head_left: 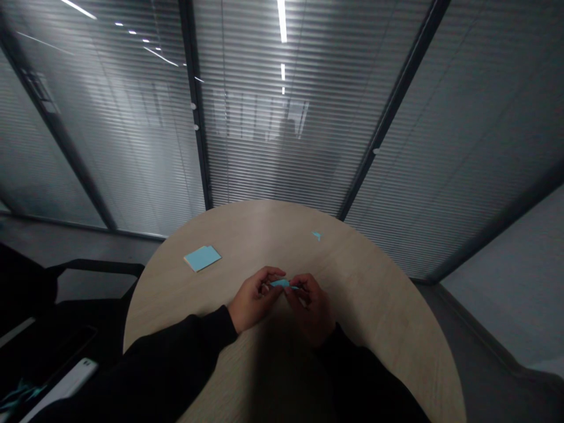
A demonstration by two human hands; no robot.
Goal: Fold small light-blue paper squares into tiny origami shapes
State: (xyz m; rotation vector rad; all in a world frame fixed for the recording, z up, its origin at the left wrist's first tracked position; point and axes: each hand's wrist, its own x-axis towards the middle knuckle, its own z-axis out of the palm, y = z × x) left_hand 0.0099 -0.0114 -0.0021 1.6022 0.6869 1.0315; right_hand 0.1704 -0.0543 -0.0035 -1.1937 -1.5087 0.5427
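Note:
Between my hands is a small folded piece of light blue paper [280,283], held just above the table. My left hand [255,299] pinches its left side between thumb and fingers. On the other side, my right hand [312,308] grips the right edge with thumb and fingertips. The fingers cover part of the paper, so its full shape is hidden. A stack of light blue paper sheets [202,258] lies on the table to the left. Farther back on the right rests a small blue folded paper piece [316,235], too small to make out in detail.
The round wooden table [388,329] stands before glass partitions with blinds [282,158]. A dark chair [97,288] is at the left. At the lower left lie a white phone-like object [66,385] and some blue pieces [20,395].

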